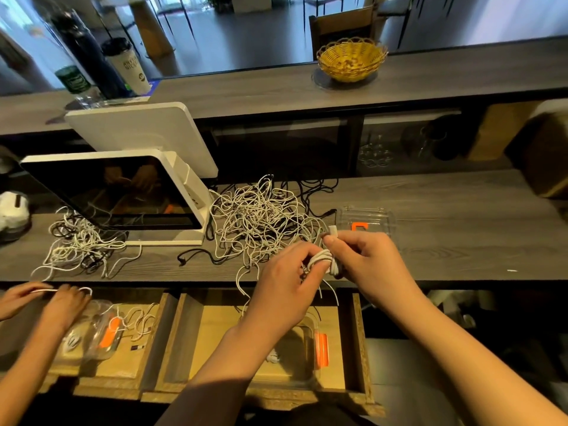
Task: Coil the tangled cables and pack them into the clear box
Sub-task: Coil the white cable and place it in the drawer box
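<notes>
A small coiled bundle of white cable (322, 259) is held over the counter's front edge between both hands. My left hand (284, 282) pinches its left side. My right hand (365, 259) grips its right side, and a white plug end (333, 231) sticks up above the thumb. Loose cable tails hang below the bundle. Behind lies a big tangle of white and black cables (258, 219). A clear box with an orange latch (316, 348) sits in the open drawer under my left forearm. A clear lid with an orange clip (367, 221) rests on the counter.
A second person's hands (46, 299) work a white cable at the left over another clear box (98, 336). A smaller cable tangle (76, 244) lies by the white screen terminal (123, 192). A yellow basket (352, 58), a cup and bottles stand on the raised shelf.
</notes>
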Demonstrator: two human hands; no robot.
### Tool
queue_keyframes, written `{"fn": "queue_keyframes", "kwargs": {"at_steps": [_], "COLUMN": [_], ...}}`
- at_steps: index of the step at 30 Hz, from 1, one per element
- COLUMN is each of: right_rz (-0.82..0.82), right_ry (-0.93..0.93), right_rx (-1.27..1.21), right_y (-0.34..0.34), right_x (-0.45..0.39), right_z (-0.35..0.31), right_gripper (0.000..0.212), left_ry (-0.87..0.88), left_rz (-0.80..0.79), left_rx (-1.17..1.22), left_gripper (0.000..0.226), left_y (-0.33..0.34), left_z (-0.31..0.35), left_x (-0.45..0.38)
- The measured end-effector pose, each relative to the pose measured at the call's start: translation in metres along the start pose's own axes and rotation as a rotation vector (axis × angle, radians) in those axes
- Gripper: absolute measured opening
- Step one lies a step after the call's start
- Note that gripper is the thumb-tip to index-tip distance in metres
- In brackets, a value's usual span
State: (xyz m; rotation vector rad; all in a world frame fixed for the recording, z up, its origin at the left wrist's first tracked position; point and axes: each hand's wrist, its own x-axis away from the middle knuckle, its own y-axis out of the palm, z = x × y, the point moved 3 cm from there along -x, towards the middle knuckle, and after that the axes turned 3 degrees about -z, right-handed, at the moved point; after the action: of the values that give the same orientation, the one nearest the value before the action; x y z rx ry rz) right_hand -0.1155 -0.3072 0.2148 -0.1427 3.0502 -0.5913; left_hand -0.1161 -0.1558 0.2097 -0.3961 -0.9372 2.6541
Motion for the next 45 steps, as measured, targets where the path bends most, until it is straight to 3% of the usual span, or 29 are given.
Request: {"fn": "queue_keyframes", "kwargs": {"at_steps": [7, 9, 13, 19, 25, 28, 31, 34, 38, 42, 45], "right_rz": [-0.118, -0.085, 0.008, -0.197, -0.287, -0.352, -0.39, -0.272, -0.043, -0.067, -0.045], "right_ry": [-0.004, -0.002, -0.003, -0.027, 0.064, 0.12, 0.188, 0.213, 0.095, -0.003, -0.007], "right_rx": [0.104, 0.021, -0.09, 0.054, -0.077, -0.151, -0.223, -0.303, -0.298, -0.06, -0.01], "right_y": [0.0, -0.001, -0.003, 0.004, 0.008, 0.005, 0.004, 0.012, 0.018, 0.024, 0.021], "right_x": [-0.004, -0.003, -0.001, -0.008, -0.012, -0.014, -0.014, -0.012, -0.006, -0.004, -0.003], "right_z": [-0.001, -0.002, -0.005, -0.017, -0.018, -0.013, -0.008, -0.002, -0.004, -0.011, -0.007], "right_gripper": [0.032, 0.021, 0.019, 0.023, 0.026, 0.025, 0.038, 0.036, 0.023, 0.024, 0.026], "left_ry": [0.047, 0.06, 0.105, 0.099, 0.093, 0.05, 0.005, -0.084, -0.268, -0.321, -0.343], "left_rz": [0.103, 0.112, 0.145, 0.228, 0.334, 0.316, 0.237, 0.176, 0.167, 0.281, 0.253], "left_rx": [-0.011, -0.009, 0.001, 0.093, 0.175, 0.213, 0.211, 0.212, 0.4, 0.481, 0.555], "left_gripper": [0.007, 0.007, 0.011, 0.014, 0.018, 0.018, 0.013, 0.011, 0.013, 0.017, 0.02], "left_y": [-0.002, -0.002, -0.005, -0.011, -0.013, -0.015, -0.02, -0.019, -0.016, -0.02, -0.019], "left_z": [-0.002, -0.003, -0.005, -0.008, -0.012, -0.012, -0.014, -0.017, -0.021, -0.023, -0.022], "left_x": [0.003, 0.005, 0.006, 0.013, 0.021, 0.02, 0.015, 0.011, 0.013, 0.012, 0.008]}}
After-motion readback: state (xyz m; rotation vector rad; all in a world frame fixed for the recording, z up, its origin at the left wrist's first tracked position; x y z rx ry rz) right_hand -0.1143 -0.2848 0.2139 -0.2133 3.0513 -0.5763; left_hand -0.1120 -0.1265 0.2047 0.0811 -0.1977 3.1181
